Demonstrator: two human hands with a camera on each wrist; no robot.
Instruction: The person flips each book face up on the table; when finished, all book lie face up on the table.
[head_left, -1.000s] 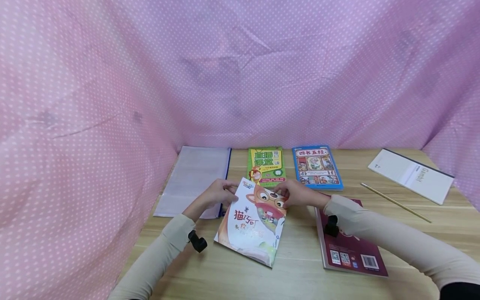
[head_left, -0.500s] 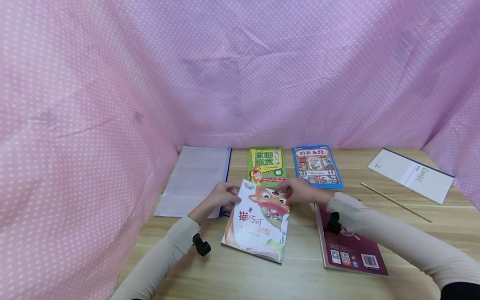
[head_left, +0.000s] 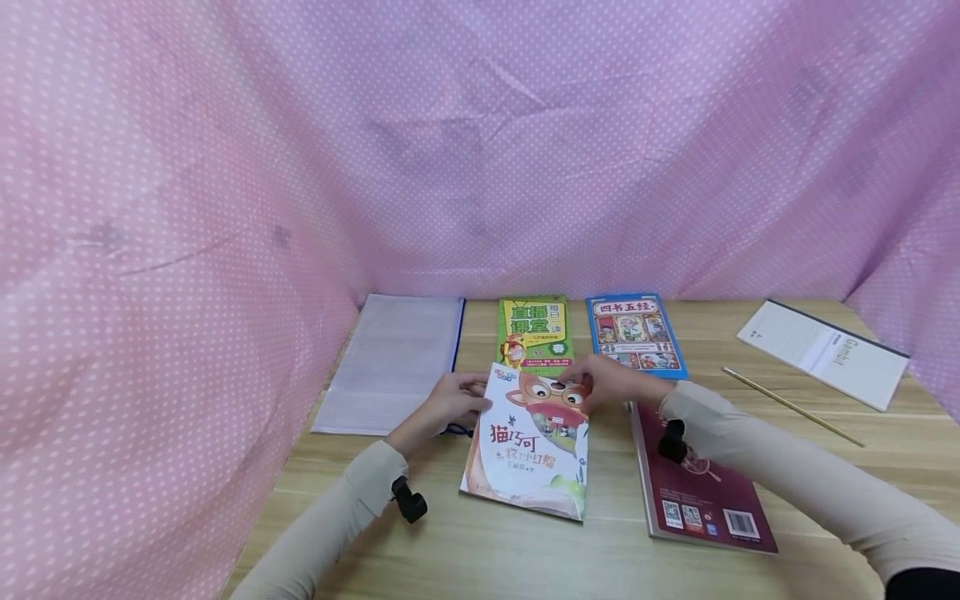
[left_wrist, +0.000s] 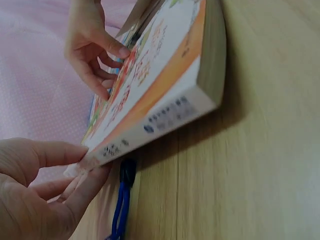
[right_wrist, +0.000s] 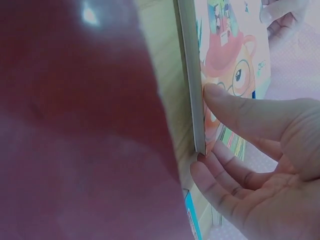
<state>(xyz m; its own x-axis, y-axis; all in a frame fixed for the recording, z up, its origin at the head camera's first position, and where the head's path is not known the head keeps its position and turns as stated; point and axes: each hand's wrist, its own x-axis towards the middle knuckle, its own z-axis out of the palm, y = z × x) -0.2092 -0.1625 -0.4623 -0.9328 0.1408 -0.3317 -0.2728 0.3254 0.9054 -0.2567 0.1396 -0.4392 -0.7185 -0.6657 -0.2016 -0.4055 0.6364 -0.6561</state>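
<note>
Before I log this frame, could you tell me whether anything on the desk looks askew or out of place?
Only the fox-cover book: both hands pinch its far corners, and its far edge overlaps the green book. The other books lie flat and apart.

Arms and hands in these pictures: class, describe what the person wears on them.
Both arms wear long, close-fitting beige sleeves reaching the wrists. A small black device is strapped at each wrist: left, right. A dark cuff edge shows at the lower right corner. The left hand and right hand are bare: no gloves, and no rings seen.
</note>
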